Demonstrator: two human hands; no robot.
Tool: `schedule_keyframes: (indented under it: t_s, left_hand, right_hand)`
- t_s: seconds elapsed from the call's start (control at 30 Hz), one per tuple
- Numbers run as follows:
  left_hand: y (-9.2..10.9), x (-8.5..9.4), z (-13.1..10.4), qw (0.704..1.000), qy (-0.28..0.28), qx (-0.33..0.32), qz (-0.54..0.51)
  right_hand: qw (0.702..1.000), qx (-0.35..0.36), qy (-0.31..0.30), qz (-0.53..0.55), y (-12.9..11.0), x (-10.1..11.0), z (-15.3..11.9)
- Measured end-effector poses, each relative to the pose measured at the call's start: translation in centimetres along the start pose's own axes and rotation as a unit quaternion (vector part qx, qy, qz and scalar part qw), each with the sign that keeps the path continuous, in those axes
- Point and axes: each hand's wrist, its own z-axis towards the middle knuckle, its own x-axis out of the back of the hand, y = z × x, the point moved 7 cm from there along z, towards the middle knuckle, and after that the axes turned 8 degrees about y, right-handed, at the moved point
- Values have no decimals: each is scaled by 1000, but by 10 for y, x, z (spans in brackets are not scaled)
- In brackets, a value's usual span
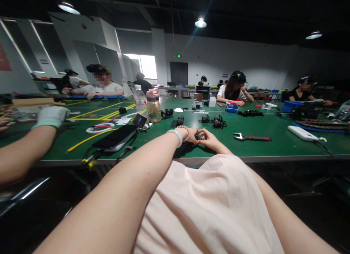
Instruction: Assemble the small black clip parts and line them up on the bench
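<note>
Both of my hands meet just above the near edge of the green table [175, 146]. Between my fingertips is a small black part [197, 136], mostly covered, so its exact kind does not show. My left hand [191, 134], with a bead bracelet and a pale bangle at the wrist, grips it from the left. From the right, the fingers of my right hand [209, 140] pinch it. Beyond my hands sit more black parts: one [179, 121] straight ahead and a pair [218, 121] slightly right. An adjustable wrench [253, 137] with red-and-black handles lies to the right.
At left are a black power bank-like device [116, 138], a yellow cable [90, 140], a small screen [140, 121], a clear bottle [140, 101] and a tumbler [154, 108]. A white device [302, 133] lies at right. A neighbour's gloved hand [51, 116] reaches in from the left.
</note>
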Motion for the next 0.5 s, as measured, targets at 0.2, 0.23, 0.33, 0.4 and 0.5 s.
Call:
schedule_keyframes:
  t_s: [0.2, 0.23, 0.33, 0.4, 0.5]
  left_hand:
    - [0, 0, 0, 1000, -2, 9, -5]
    - [0, 0, -1, 1000, -2, 12, -6]
    - [0, 0, -1, 1000, -2, 16, -9]
    - [0, 0, -1, 1000, -1, 13, -8]
    - [0, 0, -1, 1000, 0, 10, -5]
  right_hand:
    - [1000, -17, 5, -8, 2, 1, -1]
    - [1000, -18, 6, -8, 2, 1, -1]
    - [1000, -18, 8, -9, 2, 2, -1]
    - [1000, -16, 7, -12, 2, 1, -1]
    - [1000, -15, 14, -24, 3, 2, 0]
